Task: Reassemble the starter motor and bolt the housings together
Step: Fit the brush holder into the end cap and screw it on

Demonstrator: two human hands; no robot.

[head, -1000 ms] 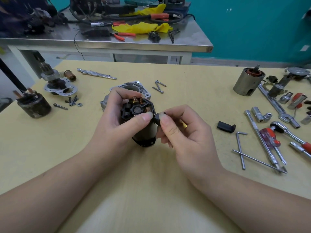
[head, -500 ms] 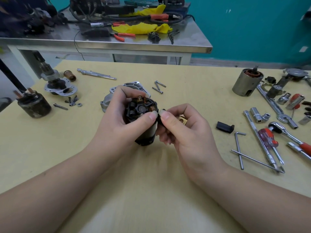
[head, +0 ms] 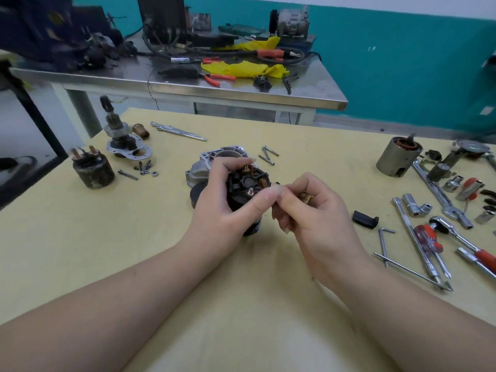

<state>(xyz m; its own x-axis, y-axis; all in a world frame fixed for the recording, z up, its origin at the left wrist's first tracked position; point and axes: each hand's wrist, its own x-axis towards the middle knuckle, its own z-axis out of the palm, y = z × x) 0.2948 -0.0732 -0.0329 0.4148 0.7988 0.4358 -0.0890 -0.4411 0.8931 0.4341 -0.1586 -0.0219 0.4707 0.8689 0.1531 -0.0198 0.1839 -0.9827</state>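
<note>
Left hand (head: 222, 202) grasps the black brush-holder assembly (head: 248, 187) above the table (head: 107, 251), fingers around its rigid body. Right hand (head: 308, 210) pinches a small brass part at its rim. Likely dense; brushes probably fragile, so grip the casing.

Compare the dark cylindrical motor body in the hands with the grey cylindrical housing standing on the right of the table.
The motor body is black, tilted, gripped by the left hand; the grey housing is bare metal, upright, untouched. The motor body's top shows a black brush plate with brass bits; the grey housing's shows copper windings. Both are cylindrical.
</note>
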